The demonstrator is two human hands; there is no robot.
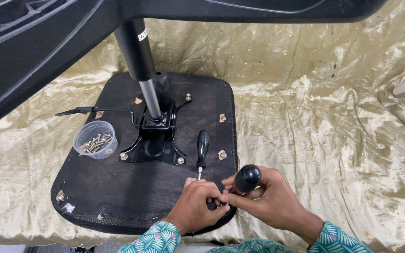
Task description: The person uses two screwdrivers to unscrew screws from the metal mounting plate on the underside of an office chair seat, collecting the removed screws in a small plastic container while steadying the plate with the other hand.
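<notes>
An upturned black chair seat [118, 187] lies on a gold cloth. A black metal mechanism plate [154, 140] with a gas-lift column [141, 61] is bolted on its underside. My right hand [273, 201] grips a black-handled screwdriver [247, 179] held upright at the seat's near right edge. My left hand [198, 202] pinches at the tool's tip, fingers closed around a small part I cannot make out. A second screwdriver [202, 149] lies on the seat just beyond my left hand.
A clear plastic cup [94, 139] of several screws sits on the seat's left side. A thin lever [99, 111] sticks out leftward from the mechanism. The black chair base [48, 42] looms overhead. Gold cloth [329, 117] covers the surface around.
</notes>
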